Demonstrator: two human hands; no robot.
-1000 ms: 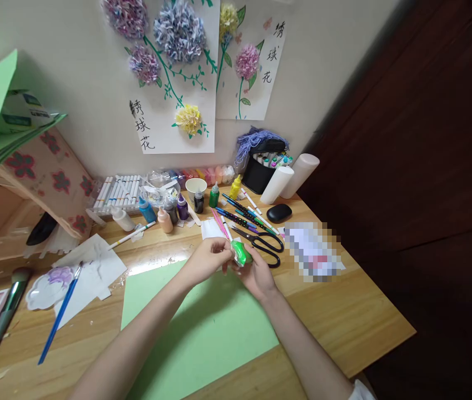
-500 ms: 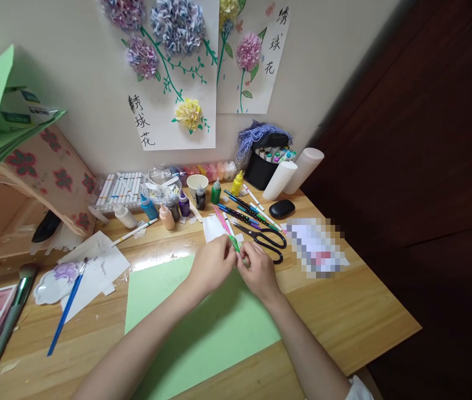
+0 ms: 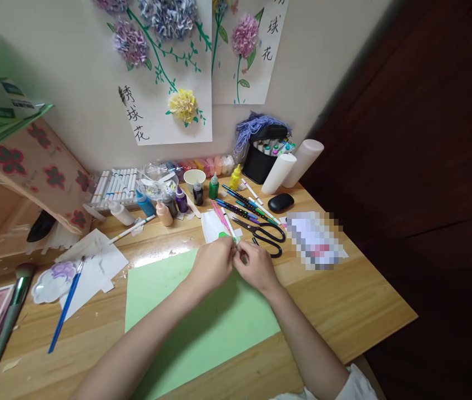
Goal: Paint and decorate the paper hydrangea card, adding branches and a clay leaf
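My left hand [image 3: 214, 259] and my right hand [image 3: 256, 268] meet above the far edge of a light green sheet [image 3: 202, 333], fingertips pinched together. Between them they hold a small, bright green piece [image 3: 222, 235], thin and shiny; my fingers cover most of it, so its kind is unclear. Just beyond my hands lie a white paper piece [image 3: 211, 225] and a white pen [image 3: 227, 220]. Black-handled scissors [image 3: 268, 230] rest right behind my right hand, apart from it.
Small paint bottles [image 3: 164, 213], a paper cup [image 3: 195, 179] and dotted pens [image 3: 236, 210] stand or lie at the back. A black case [image 3: 281, 203] and white cylinders [image 3: 280, 173] are at right. A blue paintbrush [image 3: 67, 305], palette [image 3: 46, 284] and large brush [image 3: 9, 328] lie left.
The view has tilted down slightly. My hands stay together, and the green piece now sticks out further left behind my left fingers, less of it showing between the hands.
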